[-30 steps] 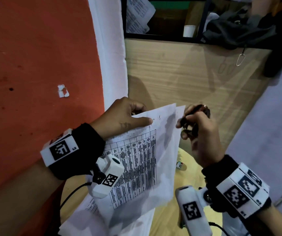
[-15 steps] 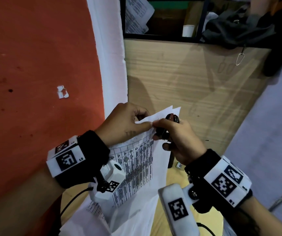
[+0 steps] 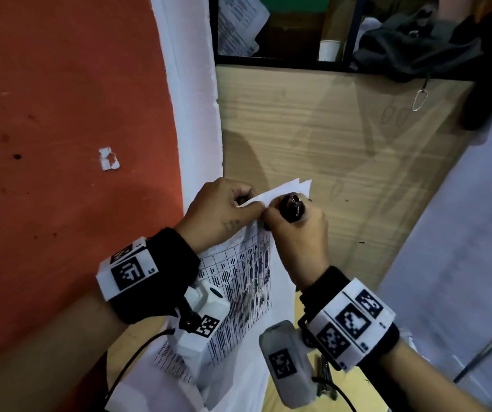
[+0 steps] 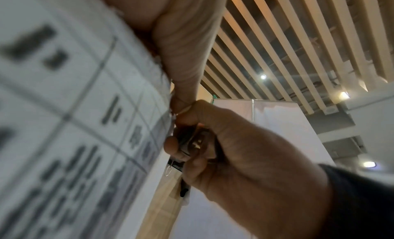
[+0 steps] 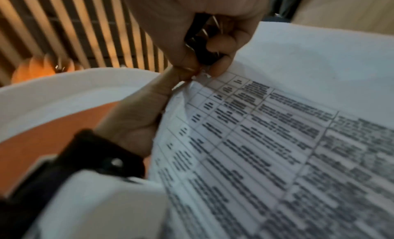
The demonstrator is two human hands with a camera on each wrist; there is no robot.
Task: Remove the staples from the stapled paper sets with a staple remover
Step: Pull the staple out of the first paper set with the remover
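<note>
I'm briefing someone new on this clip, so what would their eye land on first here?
Both hands meet at the top corner of the printed paper set: the left hand pinches the corner while the right hand grips the dark staple remover against it. Behind them, the orange wall fills the left side, and a wooden panel stands ahead.

Little legible. Left wristband [image 3: 130, 270], lower left of head view: small "LS" beside its black-and-white square marker. Printed table on paper set [image 3: 239, 281], frame centre: rows of dark text, too blurred to read in any view. Other square markers on right wristband [image 3: 352, 322] and wrist cameras: coded patterns, no letters made out.
</note>
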